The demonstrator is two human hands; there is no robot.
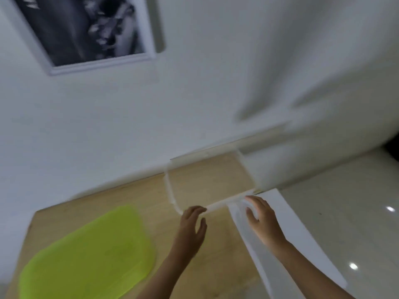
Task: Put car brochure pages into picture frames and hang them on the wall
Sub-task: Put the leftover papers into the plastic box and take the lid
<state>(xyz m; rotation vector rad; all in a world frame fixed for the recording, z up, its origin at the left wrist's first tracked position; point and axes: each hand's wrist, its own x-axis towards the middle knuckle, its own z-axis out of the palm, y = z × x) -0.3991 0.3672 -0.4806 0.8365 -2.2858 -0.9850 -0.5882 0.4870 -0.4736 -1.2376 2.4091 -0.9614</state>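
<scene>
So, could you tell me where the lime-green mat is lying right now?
The lime-green mat lies on the wooden surface at lower left, left of the left hand.

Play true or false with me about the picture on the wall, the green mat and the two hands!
1. A framed black-and-white picture hangs on the white wall. True.
2. The mat on the wooden surface is red. False: it is bright green.
3. Both hands reach toward an empty white frame. True: left hand, right hand.
4. The empty frame hangs high on the wall. False: it sits low, at the wall's foot.
</scene>
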